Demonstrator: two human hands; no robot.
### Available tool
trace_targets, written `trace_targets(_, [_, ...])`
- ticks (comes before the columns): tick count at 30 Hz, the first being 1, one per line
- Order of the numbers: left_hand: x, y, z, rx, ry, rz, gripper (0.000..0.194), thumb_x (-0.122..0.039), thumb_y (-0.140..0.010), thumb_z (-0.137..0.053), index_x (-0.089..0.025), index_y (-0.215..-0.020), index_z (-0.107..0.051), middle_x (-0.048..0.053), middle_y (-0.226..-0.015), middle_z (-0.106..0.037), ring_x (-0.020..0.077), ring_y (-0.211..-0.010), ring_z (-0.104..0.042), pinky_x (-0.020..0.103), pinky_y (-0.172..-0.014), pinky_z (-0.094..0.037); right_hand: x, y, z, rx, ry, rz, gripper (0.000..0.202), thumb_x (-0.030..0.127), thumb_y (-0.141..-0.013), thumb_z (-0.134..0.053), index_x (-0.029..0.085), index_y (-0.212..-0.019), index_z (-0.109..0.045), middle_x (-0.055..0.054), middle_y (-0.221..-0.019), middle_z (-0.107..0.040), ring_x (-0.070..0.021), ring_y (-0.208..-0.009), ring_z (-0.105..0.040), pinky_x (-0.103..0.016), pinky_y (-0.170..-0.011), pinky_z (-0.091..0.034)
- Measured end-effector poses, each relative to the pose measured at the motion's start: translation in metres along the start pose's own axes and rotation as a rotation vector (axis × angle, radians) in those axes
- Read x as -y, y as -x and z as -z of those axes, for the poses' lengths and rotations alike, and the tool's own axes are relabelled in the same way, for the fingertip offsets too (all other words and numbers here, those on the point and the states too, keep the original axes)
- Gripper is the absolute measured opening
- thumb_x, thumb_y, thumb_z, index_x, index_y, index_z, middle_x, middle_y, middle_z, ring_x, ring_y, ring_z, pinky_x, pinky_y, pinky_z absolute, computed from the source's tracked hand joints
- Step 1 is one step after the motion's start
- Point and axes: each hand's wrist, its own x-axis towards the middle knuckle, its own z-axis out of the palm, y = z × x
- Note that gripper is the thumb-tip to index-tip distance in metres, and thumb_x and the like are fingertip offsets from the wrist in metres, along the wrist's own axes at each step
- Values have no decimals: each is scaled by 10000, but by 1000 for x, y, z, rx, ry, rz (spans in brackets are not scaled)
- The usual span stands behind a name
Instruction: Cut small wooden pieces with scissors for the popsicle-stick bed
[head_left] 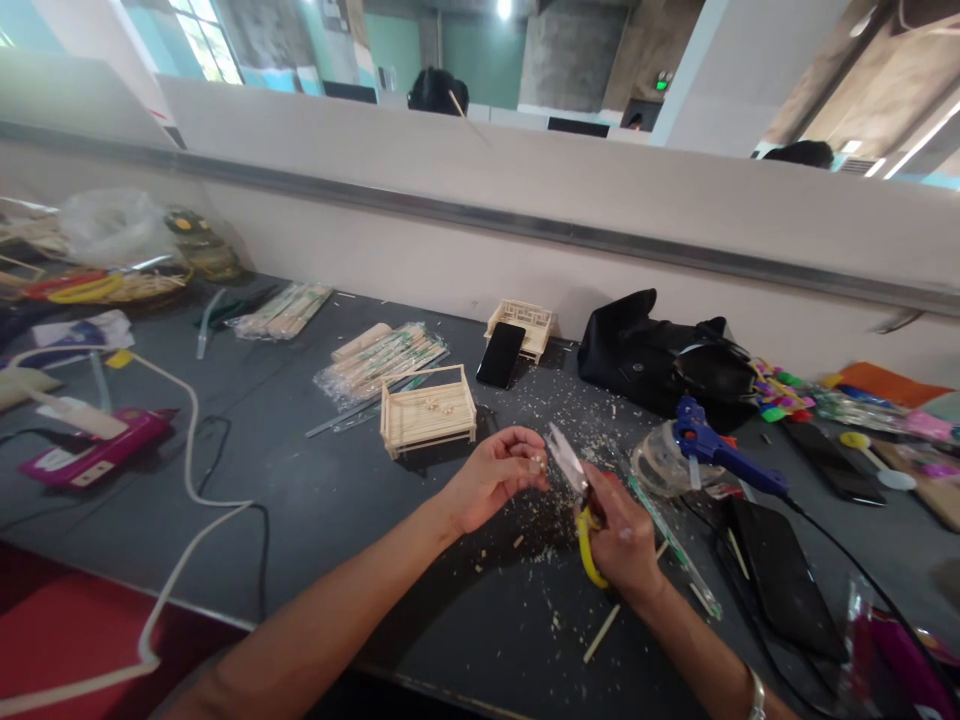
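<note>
L hand [491, 480] pinches pale bit [538, 461] nr scissors [568, 462] gripped in R hand [622, 532]; slip could nick fingers [519, 436] or lose bit amid scraps [592, 440].

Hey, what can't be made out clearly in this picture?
Head view: tiny pale pieces in the left hand grip, too small to count.
Head view: yellow-handled metal scissors, partly covered by the right hand grip.
Head view: miniature pale wooden bench, lower left part behind the black rectangular phone.
Head view: person at top centre, hidden below the head by the long white partition.
</note>
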Motion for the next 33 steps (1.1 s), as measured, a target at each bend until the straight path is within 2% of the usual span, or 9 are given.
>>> trace_targets(3, [-2,0,0,-7,-1,-7,285,-120,-578,-845,-146,-802,-672,-17,-669,-651,102,-593,-605,240,-635,-531,-3,-1,1,-49,19,-73,453,124,-842,-503,197,-1280,-594,-18,-749,-667,-152,-556,-601,-253,-528,-540])
trace_targets(8, [-2,0,0,-26,-51,-48,249,-131,-584,-856,-145,-746,-667,-11,-683,-651,111,-616,-614,257,-659,-529,-2,0,2,-17,15,-107,403,151,-846,-502,194,-1230,-619,-22,-754,-677,-150,-556,-610,-246,-522,-534])
trace_targets(14, [0,-1,3,-42,-54,-48,250,-148,-571,-873,-134,-724,-675,0,-714,-673,111,-622,-620,249,-659,-515,3,2,-1,82,15,-83,509,93,-779,-480,201,-1264,-593,-48,-901,-710,-175,-712,-679,-270,-633,-568])
trace_targets(19, [1,1,1,-8,-61,-45,234,-154,-566,-858,-141,-709,-673,11,-707,-688,121,-625,-627,236,-635,-507,6,4,-2,135,41,-71,566,108,-746,-510,210,-1298,-583,-45,-888,-701,-192,-752,-678,-272,-635,-561])
trace_targets(24, [2,2,-2,-44,-77,-98,303,-132,-503,-883,-145,-695,-650,-15,-668,-655,98,-616,-593,204,-621,-480,10,5,-2,172,41,-75,578,108,-749,-510,207,-1313,-584,-57,-910,-692,-198,-769,-666,-277,-648,-559])
trace_targets(33, [8,2,0,-64,-144,-224,358,-202,-535,-914,-155,-738,-623,-16,-702,-654,100,-644,-590,209,-635,-484,14,8,-2,190,24,-138,627,110,-729,-519,226,-1344,-558,-70,-976,-686,-219,-828,-665,-311,-706,-577])
